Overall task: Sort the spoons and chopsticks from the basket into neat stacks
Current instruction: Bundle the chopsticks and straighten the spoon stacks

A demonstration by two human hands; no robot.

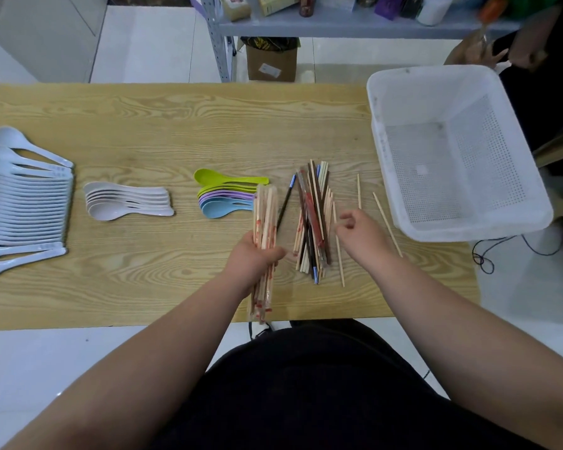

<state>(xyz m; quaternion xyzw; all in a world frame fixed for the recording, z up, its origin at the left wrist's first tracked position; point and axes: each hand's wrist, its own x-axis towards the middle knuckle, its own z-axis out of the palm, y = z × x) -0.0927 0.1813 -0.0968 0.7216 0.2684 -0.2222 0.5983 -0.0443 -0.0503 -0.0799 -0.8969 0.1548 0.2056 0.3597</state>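
My left hand (257, 258) grips a bundle of wrapped wooden chopsticks (264, 209) upright over the table's near edge. To its right lies a loose pile of mixed chopsticks (314, 219), wooden, dark and blue-tipped. My right hand (359, 235) hovers just right of that pile, fingers loosely curled, holding nothing. A few single bamboo sticks (385, 220) lie beside it. Three spoon stacks lie further left: coloured spoons (223, 198), cream spoons (127, 201), and a long row of white spoons (23, 203). The white basket (452, 151) at the right holds nothing.
The wooden table (176, 125) has bare surface behind the stacks. A grey shelf (338, 24) with goods and a cardboard box (272, 58) stand beyond. Another person's hand (498, 56) shows at the top right. A black cable (488, 254) trails off the table's right end.
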